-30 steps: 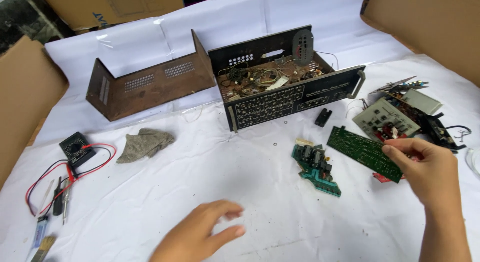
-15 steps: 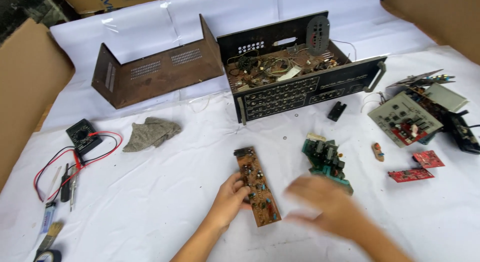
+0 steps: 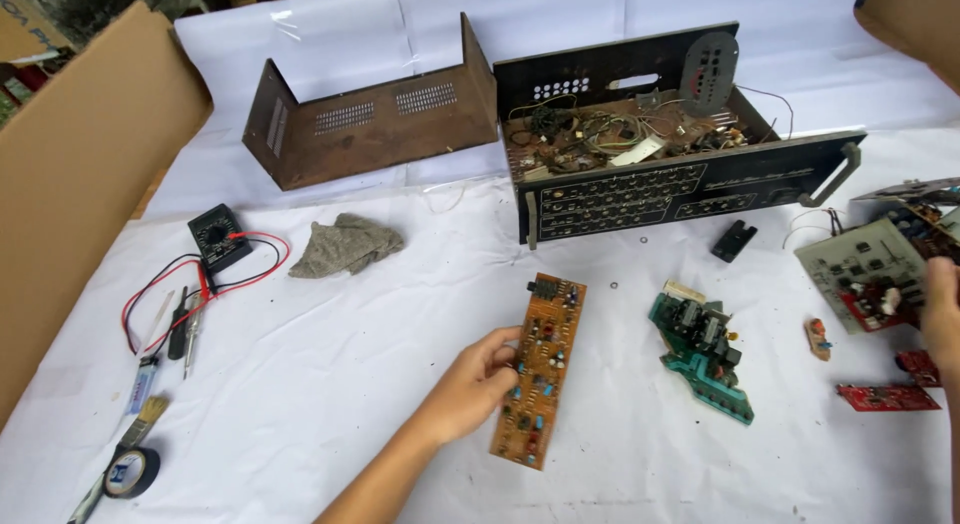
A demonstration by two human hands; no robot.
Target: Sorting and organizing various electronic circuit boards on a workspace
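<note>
Creased white paper sheet (image 3: 300, 384) covers the whole work surface. Brown corrugated cardboard panels (image 3: 80, 174) stand at left and upper right edges. Even daylight.
</note>
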